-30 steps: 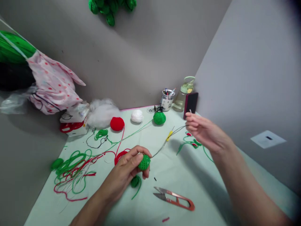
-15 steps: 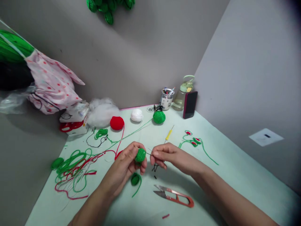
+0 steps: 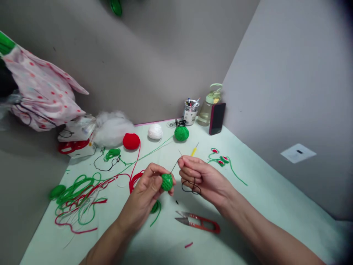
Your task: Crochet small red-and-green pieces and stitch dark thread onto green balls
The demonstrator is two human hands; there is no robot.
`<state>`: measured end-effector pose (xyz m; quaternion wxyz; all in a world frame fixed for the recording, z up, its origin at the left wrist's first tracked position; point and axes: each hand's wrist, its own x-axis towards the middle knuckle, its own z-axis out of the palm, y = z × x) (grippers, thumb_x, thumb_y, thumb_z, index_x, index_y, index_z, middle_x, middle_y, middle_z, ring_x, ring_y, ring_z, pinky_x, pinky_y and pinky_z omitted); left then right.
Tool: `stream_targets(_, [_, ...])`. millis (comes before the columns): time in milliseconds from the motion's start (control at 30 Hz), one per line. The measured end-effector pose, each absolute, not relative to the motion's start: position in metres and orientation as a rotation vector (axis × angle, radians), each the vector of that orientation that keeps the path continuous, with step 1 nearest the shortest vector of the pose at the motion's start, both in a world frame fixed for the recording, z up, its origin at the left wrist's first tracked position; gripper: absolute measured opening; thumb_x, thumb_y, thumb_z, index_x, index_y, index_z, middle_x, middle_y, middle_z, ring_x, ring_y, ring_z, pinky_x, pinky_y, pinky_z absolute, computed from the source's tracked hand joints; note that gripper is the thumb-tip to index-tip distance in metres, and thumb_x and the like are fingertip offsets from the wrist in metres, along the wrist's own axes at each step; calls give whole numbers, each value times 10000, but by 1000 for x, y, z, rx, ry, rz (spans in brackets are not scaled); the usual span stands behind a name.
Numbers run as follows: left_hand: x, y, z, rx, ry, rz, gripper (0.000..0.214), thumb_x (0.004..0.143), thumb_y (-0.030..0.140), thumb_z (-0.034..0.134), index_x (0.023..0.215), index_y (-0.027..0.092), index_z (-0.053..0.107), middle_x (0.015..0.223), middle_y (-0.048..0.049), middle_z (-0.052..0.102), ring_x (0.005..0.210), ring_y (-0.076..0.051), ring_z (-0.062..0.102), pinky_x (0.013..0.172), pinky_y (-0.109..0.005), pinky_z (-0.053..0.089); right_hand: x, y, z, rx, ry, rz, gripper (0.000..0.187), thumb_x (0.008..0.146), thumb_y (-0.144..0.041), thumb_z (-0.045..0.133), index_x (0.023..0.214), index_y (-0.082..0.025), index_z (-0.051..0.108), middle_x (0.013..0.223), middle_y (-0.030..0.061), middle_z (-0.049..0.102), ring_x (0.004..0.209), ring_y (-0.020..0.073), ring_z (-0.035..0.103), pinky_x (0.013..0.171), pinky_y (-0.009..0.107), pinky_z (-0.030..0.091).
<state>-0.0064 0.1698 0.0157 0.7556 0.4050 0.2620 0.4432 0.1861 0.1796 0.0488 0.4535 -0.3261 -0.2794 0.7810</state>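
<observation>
My left hand (image 3: 147,191) pinches a small green crocheted ball (image 3: 167,182) between thumb and fingers. Just to its right, my right hand (image 3: 200,175) is closed on a thin needle (image 3: 180,152), whose end pokes up past the fingertips. A dark strand runs straight from the top of the ball to those fingertips. Loops of black thread (image 3: 191,187) hang below the right fingers. Under the left hand lies a green crocheted piece (image 3: 156,208) with a yarn tail, partly hidden. Orange-handled thread snips (image 3: 205,224) rest on the table in front of the hands.
Tangled green, red and white yarn (image 3: 79,195) spreads over the left side. Farther back are red (image 3: 131,141), white (image 3: 155,131) and green (image 3: 181,134) yarn balls, white stuffing (image 3: 113,129), a yellow-handled hook (image 3: 194,150), a pen cup (image 3: 191,113), a bottle (image 3: 205,110) and a phone (image 3: 217,118).
My right hand has moved up and turned, and the dark strand now stretches between it and the ball. The ball has tilted in my left hand. The whole view has shifted a little.
</observation>
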Motion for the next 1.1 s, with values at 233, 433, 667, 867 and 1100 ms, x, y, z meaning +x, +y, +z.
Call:
stream_targets(233, [-11, 169, 23, 1072, 614, 935, 296, 803, 273, 844, 1018, 253, 641, 929, 5, 683, 821, -136, 652, 740, -244, 477, 184, 183, 44, -800, -721, 1937, 164, 873, -288, 716, 823, -135, 684, 500, -113, 254, 482, 66, 125, 447, 202, 140])
stream_targets(433, [-7, 172, 17, 1173, 923, 1012, 159, 898, 294, 730, 957, 235, 594, 803, 32, 662, 775, -137, 609, 758, -262, 449, 180, 177, 50, -827, -931, 1944, 273, 915, -386, 674, 827, -127, 687, 473, -117, 281, 471, 65, 141, 487, 231, 131])
stream_targets(667, [-4, 174, 16, 1140, 979, 1106, 225, 783, 222, 823, 877, 225, 620, 983, -11, 716, 945, -183, 652, 839, -291, 485, 182, 180, 49, -909, -1000, 1863, 268, 913, -404, 670, 897, -138, 698, 467, -122, 278, 477, 77, 148, 512, 257, 136])
stream_targets(867, [-2, 169, 14, 1277, 966, 1195, 192, 782, 150, 824, 872, 237, 678, 967, -4, 699, 1032, -186, 648, 960, -302, 479, 186, 179, 55, -924, -1087, 1773, 293, 934, -419, 632, 853, -144, 692, 471, -117, 246, 488, 82, 139, 513, 262, 137])
stream_targets(1100, [-3, 171, 20, 1165, 1018, 1281, 246, 786, 207, 824, 986, 250, 687, 1013, -19, 724, 943, -182, 655, 847, -285, 517, 182, 159, 71, -1052, -1756, 1349, 299, 1030, -363, 501, 931, -161, 697, 659, -38, 463, 584, 94, 385, 562, 228, 318])
